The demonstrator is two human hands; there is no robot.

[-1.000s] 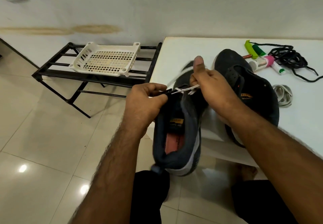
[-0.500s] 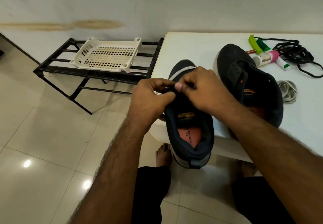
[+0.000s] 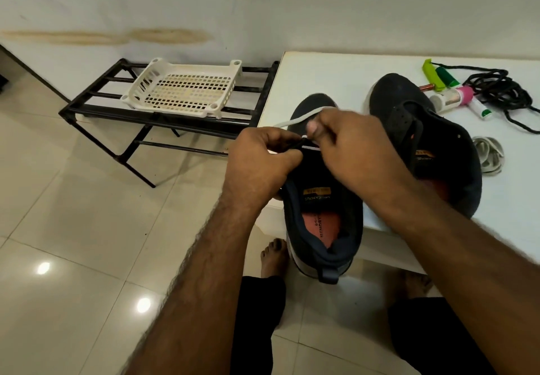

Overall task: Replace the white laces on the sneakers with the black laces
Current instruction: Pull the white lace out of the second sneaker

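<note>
A dark sneaker [image 3: 321,222] with an orange insole hangs over the white table's near edge, heel toward me. My left hand [image 3: 260,161] grips its left eyelet flap. My right hand [image 3: 353,146] pinches the white lace [image 3: 295,120], which loops out above the shoe's toe. A second dark sneaker [image 3: 409,117] without laces lies on the table [image 3: 330,73] to the right. A removed white lace [image 3: 488,154] is bundled beside it. The black laces [image 3: 496,88] lie coiled at the far right.
Small tubes and bottles [image 3: 447,94], green and pink, lie between the second sneaker and the black laces. A black metal rack [image 3: 175,123] holding a white plastic basket [image 3: 184,91] stands left of the table on the tiled floor. My bare feet show below.
My right hand has pulled away from the eyelet, drawing a loop of white lace out above the shoe. The left hand keeps its hold on the flap.
</note>
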